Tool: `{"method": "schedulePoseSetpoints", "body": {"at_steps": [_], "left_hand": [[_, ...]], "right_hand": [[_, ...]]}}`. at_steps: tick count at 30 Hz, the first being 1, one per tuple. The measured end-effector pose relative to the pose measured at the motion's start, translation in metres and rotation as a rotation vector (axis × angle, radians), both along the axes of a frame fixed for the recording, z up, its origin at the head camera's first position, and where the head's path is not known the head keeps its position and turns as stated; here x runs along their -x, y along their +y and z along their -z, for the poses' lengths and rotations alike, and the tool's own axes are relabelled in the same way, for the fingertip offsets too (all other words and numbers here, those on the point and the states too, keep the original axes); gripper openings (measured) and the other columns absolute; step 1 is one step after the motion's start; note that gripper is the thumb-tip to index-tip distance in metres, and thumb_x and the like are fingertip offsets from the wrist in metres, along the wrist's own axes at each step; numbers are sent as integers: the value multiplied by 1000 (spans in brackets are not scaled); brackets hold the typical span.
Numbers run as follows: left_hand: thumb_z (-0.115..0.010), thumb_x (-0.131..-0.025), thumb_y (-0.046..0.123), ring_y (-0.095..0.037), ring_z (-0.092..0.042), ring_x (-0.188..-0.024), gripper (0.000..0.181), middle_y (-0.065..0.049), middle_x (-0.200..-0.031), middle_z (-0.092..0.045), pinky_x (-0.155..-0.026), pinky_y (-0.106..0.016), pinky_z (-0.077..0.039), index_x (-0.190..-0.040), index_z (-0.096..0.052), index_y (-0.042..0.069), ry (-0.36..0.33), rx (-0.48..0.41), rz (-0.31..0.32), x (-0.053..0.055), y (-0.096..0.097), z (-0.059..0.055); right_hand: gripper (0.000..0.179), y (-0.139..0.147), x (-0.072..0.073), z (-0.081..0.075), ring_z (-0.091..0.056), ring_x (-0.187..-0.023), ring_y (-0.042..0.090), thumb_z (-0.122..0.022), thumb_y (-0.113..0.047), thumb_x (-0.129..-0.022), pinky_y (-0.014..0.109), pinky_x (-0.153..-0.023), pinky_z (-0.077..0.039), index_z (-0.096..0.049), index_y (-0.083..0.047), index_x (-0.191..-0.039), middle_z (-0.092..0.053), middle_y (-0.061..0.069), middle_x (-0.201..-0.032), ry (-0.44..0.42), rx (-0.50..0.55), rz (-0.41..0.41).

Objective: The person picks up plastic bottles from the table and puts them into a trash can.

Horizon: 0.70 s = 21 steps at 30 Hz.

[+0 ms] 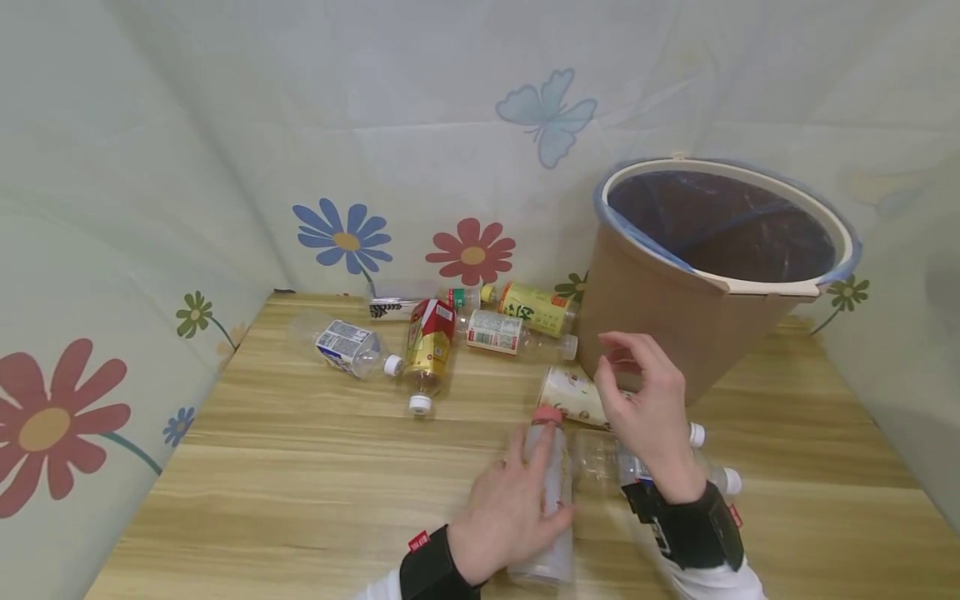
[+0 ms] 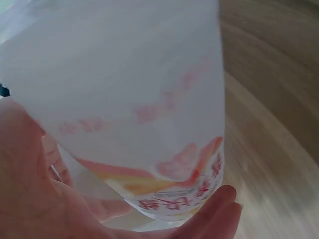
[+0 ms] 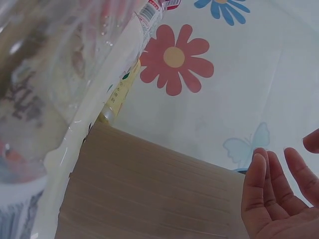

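Note:
A whitish bottle with a red cap [image 1: 548,414] lies on the table at front centre. My left hand [image 1: 502,512] holds it from above, fingers along one side and thumb across the other. In the left wrist view its white surface [image 2: 124,74] fills the middle, with pink print, and fingertips curl round it. My right hand [image 1: 647,400] is raised in front of the bin with loosely bent fingers and nothing in them. Below it lie a patterned paper cup [image 1: 573,395] and clear bottles [image 1: 596,454], partly hidden by the hand and wrist.
A tall brown bin [image 1: 652,308] with a blue liner stands at the back right. Several bottles lie along the back, among them a gold-and-red one [image 1: 431,342], a yellow-labelled one [image 1: 536,307] and a clear one [image 1: 348,346]. A flowered cloth [image 1: 420,125] hangs behind.

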<state>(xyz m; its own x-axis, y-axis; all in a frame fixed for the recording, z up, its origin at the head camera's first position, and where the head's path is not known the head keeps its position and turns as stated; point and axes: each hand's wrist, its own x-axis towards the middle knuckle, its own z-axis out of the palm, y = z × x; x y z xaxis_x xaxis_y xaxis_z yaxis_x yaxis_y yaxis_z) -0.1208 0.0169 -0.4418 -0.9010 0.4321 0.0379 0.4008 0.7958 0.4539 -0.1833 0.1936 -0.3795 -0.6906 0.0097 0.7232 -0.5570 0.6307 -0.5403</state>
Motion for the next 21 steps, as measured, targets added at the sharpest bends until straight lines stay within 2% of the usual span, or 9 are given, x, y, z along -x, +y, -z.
{"method": "schedulePoseSetpoints", "body": {"at_steps": [5,9,11,17,21], "left_hand": [[-67,-82,41,-30,-62,-72,91,-28,-144,-31,-50,-33,-48,-152,-15,16,-39,-1,-27,3,-5,-3],[-72,-79,33,-34,-63,-78,92,-33,-144,-28,-53,-35,-50,-151,-16,14,-30,-30,-33,9,-13,-6],[-73,-79,29,-31,-63,-74,92,-35,-144,-26,-51,-34,-49,-151,-18,14,-39,-45,-33,12,-18,-8],[-73,-79,21,-22,-58,-65,86,-34,-144,-27,-47,-29,-45,-149,-23,12,-96,-44,-49,20,-33,-17],[-72,-79,18,-28,-60,-75,84,-32,-143,-30,-51,-30,-47,-148,-26,11,-110,-30,-68,24,-43,-22]], "right_hand": [[25,-4,-3,-4,-60,-80,16,-60,3,-82,37,-69,-53,-66,-3,-105,-64,9,-94,16,-1,5],[24,-11,-11,-17,-60,-77,21,-59,9,-80,43,-66,-53,-64,2,-102,-63,13,-91,38,-1,6],[23,-15,-15,-24,-60,-76,23,-59,11,-79,45,-65,-52,-63,4,-101,-63,14,-89,41,-2,2],[24,-17,-18,-27,-59,-76,26,-58,11,-79,40,-65,-53,-63,5,-102,-63,15,-91,49,8,-12],[24,-18,-19,-29,-59,-77,24,-58,11,-79,43,-66,-53,-63,5,-102,-63,14,-91,32,4,-5]]}}
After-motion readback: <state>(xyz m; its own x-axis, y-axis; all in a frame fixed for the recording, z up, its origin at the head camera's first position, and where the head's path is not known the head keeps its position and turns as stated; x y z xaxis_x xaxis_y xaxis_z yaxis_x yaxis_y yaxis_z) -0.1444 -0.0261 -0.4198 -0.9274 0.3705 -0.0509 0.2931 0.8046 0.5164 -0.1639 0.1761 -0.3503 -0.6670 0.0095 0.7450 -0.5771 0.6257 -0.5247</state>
